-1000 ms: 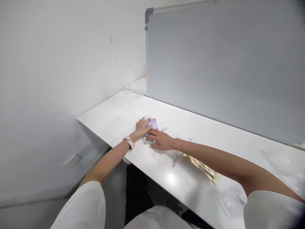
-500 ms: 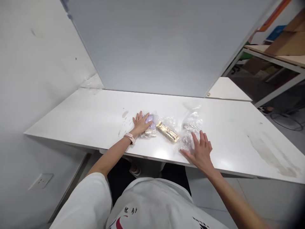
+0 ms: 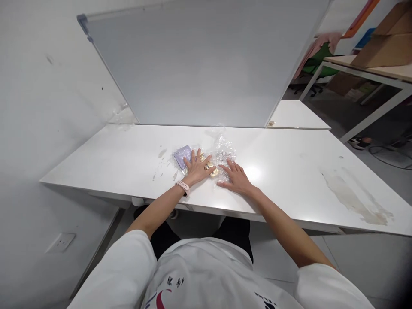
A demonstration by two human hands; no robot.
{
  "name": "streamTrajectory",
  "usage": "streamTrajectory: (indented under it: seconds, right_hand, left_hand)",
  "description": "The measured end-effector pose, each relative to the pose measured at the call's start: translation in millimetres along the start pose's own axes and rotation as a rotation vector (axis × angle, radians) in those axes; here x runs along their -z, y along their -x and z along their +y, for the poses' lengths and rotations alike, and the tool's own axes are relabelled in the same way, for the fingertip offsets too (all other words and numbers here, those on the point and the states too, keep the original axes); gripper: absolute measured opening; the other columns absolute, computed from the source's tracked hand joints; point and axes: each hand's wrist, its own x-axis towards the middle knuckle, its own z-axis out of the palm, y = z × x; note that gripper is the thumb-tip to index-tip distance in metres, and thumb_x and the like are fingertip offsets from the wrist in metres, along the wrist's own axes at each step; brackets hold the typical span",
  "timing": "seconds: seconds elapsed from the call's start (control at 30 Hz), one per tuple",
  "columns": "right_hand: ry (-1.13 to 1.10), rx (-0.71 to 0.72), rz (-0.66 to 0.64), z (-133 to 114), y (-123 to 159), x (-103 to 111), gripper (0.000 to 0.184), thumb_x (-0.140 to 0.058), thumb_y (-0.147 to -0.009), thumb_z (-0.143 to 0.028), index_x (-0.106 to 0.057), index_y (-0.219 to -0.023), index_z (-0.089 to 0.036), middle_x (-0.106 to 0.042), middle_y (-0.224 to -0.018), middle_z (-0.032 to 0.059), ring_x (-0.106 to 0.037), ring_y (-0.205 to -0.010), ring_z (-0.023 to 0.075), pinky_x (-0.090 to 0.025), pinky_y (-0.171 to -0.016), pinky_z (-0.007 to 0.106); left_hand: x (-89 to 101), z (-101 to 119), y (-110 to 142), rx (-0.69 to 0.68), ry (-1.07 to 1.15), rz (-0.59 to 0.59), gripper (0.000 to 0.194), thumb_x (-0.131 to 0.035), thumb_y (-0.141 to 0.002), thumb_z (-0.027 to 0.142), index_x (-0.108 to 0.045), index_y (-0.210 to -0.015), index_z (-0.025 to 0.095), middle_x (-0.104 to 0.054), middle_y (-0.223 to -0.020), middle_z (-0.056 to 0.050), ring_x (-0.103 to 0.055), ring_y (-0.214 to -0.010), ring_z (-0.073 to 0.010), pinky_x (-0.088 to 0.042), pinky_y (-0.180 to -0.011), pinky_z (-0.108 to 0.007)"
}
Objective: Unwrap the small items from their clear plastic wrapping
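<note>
My left hand [image 3: 197, 168] lies with fingers spread over a gold foil packet [image 3: 212, 171], hiding much of it. Just left of those fingers is a flat purple packet [image 3: 183, 156] in clear plastic. My right hand [image 3: 237, 177] rests, fingers apart, on the near right side of a crumpled clear plastic bag [image 3: 224, 150]. What is inside that bag is hard to make out. The three wrapped items lie side by side on the white table [image 3: 283, 171], close to its middle.
A large whiteboard [image 3: 199, 64] stands upright across the table's back. The wall [image 3: 48, 107] borders the left side. Brownish smears [image 3: 357, 197] mark the table at right. Beyond, a second desk [image 3: 347, 64] carries a cardboard box [image 3: 386, 43], near a green chair [image 3: 317, 62].
My left hand has shifted from the purple packet onto the gold one. My right hand and the clear bag have moved left, against the gold packet. The purple packet now sits further left.
</note>
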Motion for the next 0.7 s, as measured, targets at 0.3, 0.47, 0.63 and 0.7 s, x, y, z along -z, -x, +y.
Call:
streamTrajectory:
  seconds: [0.3,0.47,0.63,0.7]
  right_hand:
    - [-0.156,0.114,-0.046,32,-46,10,0.093,-0.067,-0.073,-0.075,-0.044,-0.15,-0.029,-0.018,-0.167,0.0093,-0.019,-0.153,0.0336,-0.021,-0.122,0.05]
    - [-0.364,0.135,0.066,39,-52,12,0.061,-0.063,-0.081,-0.069,-0.066,-0.124,-0.026,-0.037,-0.159,0.0089,-0.036,-0.146,0.033,-0.031,-0.118,0.049]
    - [-0.707,-0.073,0.069,33,-43,29,0.039,-0.06,-0.087,-0.06,-0.071,-0.101,-0.025,-0.049,-0.151,0.0061,-0.052,-0.131,0.0336,-0.049,-0.1,0.047]
    - [-0.855,-0.131,0.016,39,-37,39,0.037,-0.064,-0.086,-0.058,-0.073,-0.097,-0.024,-0.056,-0.144,0.0065,-0.059,-0.12,0.031,-0.051,-0.096,0.044]
  left_hand:
    - [12.5,-61,-70,-0.162,-0.075,0.014,0.056,-0.044,-0.093,0.066,-0.051,-0.144,0.043,-0.022,-0.167,-0.004,-0.007,-0.155,-0.0358,0.004,-0.115,-0.071]
    - [23.5,-85,-117,-0.181,-0.087,0.014,0.05,-0.047,-0.094,0.058,-0.057,-0.139,0.041,-0.03,-0.164,-0.001,-0.011,-0.154,-0.0335,0.0,-0.118,-0.067]
    - [28.2,-59,-119,-0.06,-0.002,0.217,0.051,-0.049,-0.091,0.027,-0.056,-0.142,0.025,-0.024,-0.166,-0.007,-0.006,-0.156,-0.0319,-0.001,-0.122,-0.061]
    - [24.7,-35,-102,-0.222,0.048,0.219,0.064,-0.047,-0.083,0.011,-0.051,-0.145,0.024,-0.026,-0.165,-0.005,-0.011,-0.155,-0.026,-0.003,-0.125,-0.054]
